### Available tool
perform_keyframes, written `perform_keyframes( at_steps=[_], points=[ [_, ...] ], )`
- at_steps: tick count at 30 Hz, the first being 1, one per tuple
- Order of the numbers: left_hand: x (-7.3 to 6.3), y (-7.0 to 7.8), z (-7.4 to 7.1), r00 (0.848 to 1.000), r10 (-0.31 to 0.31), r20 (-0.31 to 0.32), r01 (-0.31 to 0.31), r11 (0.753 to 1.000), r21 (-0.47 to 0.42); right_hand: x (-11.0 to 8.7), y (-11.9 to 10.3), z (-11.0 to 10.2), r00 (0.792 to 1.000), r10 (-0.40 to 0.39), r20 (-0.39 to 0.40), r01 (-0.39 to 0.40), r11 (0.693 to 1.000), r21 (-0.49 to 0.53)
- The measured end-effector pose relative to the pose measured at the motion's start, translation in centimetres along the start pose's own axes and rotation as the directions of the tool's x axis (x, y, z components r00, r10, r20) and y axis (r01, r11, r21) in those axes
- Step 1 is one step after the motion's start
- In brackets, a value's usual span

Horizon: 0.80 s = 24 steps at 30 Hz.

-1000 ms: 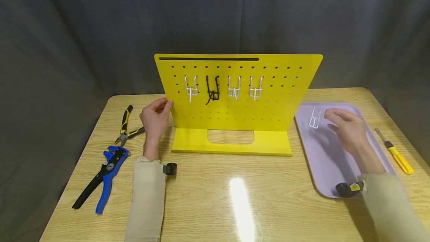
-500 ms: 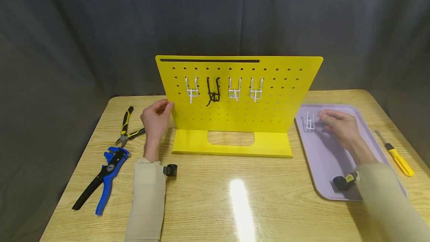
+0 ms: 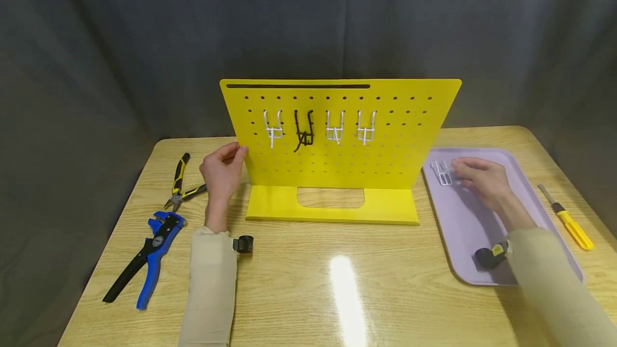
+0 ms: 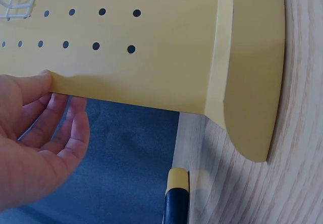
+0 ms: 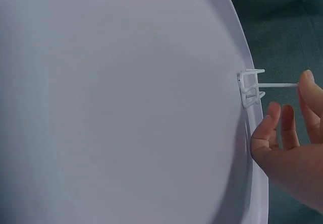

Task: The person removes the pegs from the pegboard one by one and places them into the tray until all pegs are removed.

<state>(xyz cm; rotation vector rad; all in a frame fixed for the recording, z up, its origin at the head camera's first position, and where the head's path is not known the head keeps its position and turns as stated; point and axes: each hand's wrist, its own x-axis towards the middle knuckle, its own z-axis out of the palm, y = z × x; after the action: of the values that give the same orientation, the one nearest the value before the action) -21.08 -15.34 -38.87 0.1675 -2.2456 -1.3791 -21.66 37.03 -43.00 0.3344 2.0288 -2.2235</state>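
Observation:
A yellow pegboard (image 3: pixel 385 170) stands upright on its base, with white hooks and one black hook (image 3: pixel 304 133) in a row on it. My left hand (image 3: pixel 223 170) pinches the board's left edge; in the left wrist view its thumb (image 4: pixel 35 87) lies on the front face and the fingers are behind. Over the back of the lilac tray (image 3: pixel 472 240), my right hand (image 3: pixel 484 181) pinches the prong tip of a white wire pegboard hook (image 3: pixel 444 178). In the right wrist view the frame of this hook (image 5: pixel 250 89) overlaps the tray's rim.
Diagonal pliers (image 3: pixel 177 197) and a blue-and-black wire stripper (image 3: pixel 156 250) lie on the table's left side. A yellow-handled screwdriver (image 3: pixel 571 224) lies right of the tray. A dark curtain (image 3: pixel 308 20) hangs behind the table (image 3: pixel 289 283).
My right hand has moved left over the tray and taken hold of the white hook, which has shifted left and tilted. The left hand has stayed at the board's edge.

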Motion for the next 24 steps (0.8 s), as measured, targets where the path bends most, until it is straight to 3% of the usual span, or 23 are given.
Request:
perform_keyframes(
  at_steps=[13, 24],
  points=[
    [0.02, 0.03, -0.06, 1.0, 0.004, 0.015, -0.003, 1.0, -0.013, -0.3, -0.42, 0.61, 0.999, 0.01, -0.031, -0.01, 1.0, -0.006],
    [0.03, -0.34, -0.04, 1.0, 0.012, 0.001, -0.012, 1.0, -0.012, -0.27, -0.06, 0.4, 1.0, 0.01, 0.018, -0.01, 1.0, -0.005]
  ],
)
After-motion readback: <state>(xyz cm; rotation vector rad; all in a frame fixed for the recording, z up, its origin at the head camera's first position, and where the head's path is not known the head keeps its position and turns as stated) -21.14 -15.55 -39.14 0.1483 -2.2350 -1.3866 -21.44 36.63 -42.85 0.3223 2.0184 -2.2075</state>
